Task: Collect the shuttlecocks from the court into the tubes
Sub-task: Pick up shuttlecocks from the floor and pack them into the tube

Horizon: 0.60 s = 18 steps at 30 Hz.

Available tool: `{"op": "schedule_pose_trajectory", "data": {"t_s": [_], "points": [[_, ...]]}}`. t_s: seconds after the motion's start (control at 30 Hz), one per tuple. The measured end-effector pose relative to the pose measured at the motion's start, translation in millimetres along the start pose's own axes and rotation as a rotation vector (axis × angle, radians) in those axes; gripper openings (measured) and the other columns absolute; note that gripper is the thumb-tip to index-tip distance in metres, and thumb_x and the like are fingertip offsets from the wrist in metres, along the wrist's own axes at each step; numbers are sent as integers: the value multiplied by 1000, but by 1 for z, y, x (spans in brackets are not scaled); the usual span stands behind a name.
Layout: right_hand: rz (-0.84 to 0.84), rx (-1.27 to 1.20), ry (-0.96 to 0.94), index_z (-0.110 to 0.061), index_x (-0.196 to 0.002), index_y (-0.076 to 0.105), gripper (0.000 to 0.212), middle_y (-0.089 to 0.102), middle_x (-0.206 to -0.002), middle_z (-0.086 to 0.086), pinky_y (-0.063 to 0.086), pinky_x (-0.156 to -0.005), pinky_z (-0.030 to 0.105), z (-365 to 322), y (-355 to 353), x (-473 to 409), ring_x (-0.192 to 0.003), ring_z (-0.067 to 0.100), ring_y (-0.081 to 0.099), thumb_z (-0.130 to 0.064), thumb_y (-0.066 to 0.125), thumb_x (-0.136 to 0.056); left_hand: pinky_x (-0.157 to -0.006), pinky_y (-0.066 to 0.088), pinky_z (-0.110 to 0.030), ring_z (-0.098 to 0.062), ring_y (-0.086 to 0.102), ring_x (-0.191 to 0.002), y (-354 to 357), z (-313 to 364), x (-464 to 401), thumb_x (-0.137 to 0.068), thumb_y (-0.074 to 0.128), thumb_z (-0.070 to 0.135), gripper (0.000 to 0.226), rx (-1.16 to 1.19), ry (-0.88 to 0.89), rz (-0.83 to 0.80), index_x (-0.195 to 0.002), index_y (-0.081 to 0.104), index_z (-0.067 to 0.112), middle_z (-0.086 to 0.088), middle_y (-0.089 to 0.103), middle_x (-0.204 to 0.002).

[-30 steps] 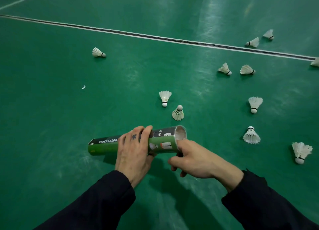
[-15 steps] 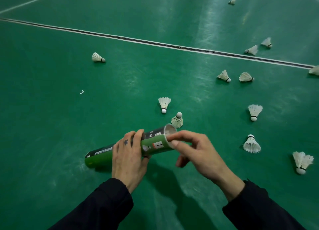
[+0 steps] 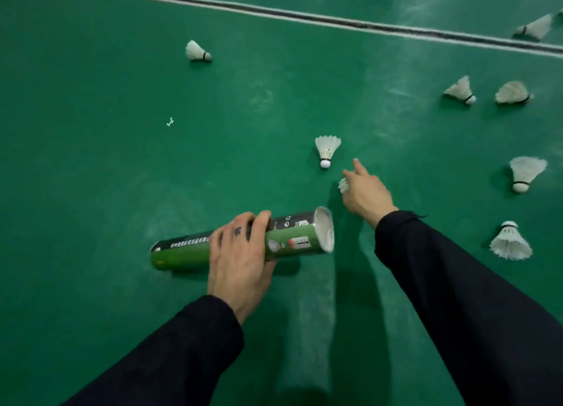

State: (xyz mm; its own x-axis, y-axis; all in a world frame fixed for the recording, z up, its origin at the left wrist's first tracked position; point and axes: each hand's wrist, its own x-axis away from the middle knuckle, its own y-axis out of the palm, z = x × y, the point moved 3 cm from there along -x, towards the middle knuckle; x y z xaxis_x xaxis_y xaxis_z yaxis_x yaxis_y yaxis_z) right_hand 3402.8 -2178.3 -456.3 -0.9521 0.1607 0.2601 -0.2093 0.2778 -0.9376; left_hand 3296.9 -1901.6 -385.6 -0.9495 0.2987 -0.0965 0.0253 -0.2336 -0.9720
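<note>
- The tube [image 3: 243, 244] is gripped by the left hand [image 3: 240, 259], fingers wrapped over its middle; it is held nearly level above the court [image 3: 91, 161], open mouth to the right.
- White is seen inside the mouth, close to the rim; it is judged to be feathers of shuttlecocks already loaded. The count cannot be told.
- The right hand [image 3: 365, 192] is stretched forward over the nearest shuttlecock [image 3: 343, 185], which is mostly hidden beneath it. One finger is extended; the others are bent downward. Whether the shuttlecock is pinched yet cannot be told.
- A second shuttlecock [image 3: 327, 149] lies just beyond the hand, cork toward the camera. More are scattered to the right and far left, all on the floor.
- Risk: with the tube held level and apparently near full, the contents could slide out if the mouth is dipped.
- Risk: feathers could be crushed if the shuttlecock is grabbed by the skirt instead of the cork.
- Risk: the neighbouring shuttlecock could be knocked away by the extended finger.
- Risk: insertion feathers-first would jam against those already inside.
</note>
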Motion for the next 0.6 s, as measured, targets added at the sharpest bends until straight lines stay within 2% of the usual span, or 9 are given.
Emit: {"op": "schedule_pose_trajectory", "data": {"t_s": [0.07, 0.13, 0.23, 0.33, 0.4, 0.43, 0.5, 0.53, 0.6], "points": [[116, 71, -34, -2, -119, 56, 28, 52, -130, 20, 55, -80, 53, 5, 1, 7, -99, 44, 60, -6, 44, -95, -105, 36, -49, -31, 53, -120, 1, -1, 0, -78, 83, 31, 77, 9, 1, -9, -141, 39, 22, -9, 54, -131], [164, 100, -58, -4, -112, 54, 18, 50, -101, 17, 53, -66, 48, 13, -1, 19, -77, 37, 57, -6, 47, -95, -103, 35, -48, -32, 53, -118, 1, -1, 0, -76, 83, 30, 78, 3, -4, -8, -140, 40, 22, -10, 54, -130], [184, 69, -14, -11, -104, 48, 17, 48, -87, 10, 45, -59, 40, 38, 0, 47, -66, 33, 52, -12, 55, -90, -104, 35, -49, -33, 53, -119, -1, 2, 1, -76, 82, 30, 79, -9, -2, -10, -141, 38, 22, -11, 53, -131], [175, 57, 59, -13, -97, 39, 20, 57, -79, 11, 48, -58, 41, 66, 14, 84, -63, 32, 54, -9, 54, -85, -106, 34, -49, -33, 53, -119, -5, 7, 4, -77, 82, 30, 79, -10, -9, -8, -141, 35, 23, -11, 53, -133], [125, -11, 160, -11, -111, 39, 31, 63, -76, 13, 52, -61, 44, 82, 25, 104, -63, 34, 57, -7, 54, -85, -106, 35, -49, -32, 54, -119, -8, 12, 6, -76, 83, 30, 81, -2, -5, -9, -140, 34, 24, -11, 53, -132], [90, -109, 208, -12, -131, 35, 51, 65, -78, 14, 53, -65, 45, 85, 28, 114, -66, 36, 60, -9, 59, -85, -106, 35, -49, -32, 54, -119, -10, 15, 8, -76, 84, 30, 82, 3, -2, -12, -139, 33, 24, -10, 53, -132], [8, -566, 272, -35, -156, 15, 96, 72, -88, 15, 57, -75, 46, 78, 24, 137, -75, 33, 66, -11, 73, -84, -107, 35, -49, -32, 54, -120, -12, 20, 12, -75, 84, 30, 84, 16, 11, -15, -140, 32, 24, -10, 52, -133], [14, -863, 267, -45, -156, 15, 103, 72, -96, 16, 59, -80, 47, 67, 16, 151, -79, 30, 68, -9, 77, -83, -108, 35, -49, -32, 53, -121, -13, 23, 14, -75, 84, 30, 84, 24, 17, -13, -141, 32, 24, -10, 52, -134], [130, -1299, 167, -46, -148, 37, 90, 67, -113, 17, 62, -87, 47, 39, -14, 179, -93, 32, 71, 0, 79, -83, -109, 34, -49, -31, 53, -123, -16, 27, 17, -76, 84, 32, 85, 37, 24, -11, -142, 33, 23, -10, 51, -136]]}}
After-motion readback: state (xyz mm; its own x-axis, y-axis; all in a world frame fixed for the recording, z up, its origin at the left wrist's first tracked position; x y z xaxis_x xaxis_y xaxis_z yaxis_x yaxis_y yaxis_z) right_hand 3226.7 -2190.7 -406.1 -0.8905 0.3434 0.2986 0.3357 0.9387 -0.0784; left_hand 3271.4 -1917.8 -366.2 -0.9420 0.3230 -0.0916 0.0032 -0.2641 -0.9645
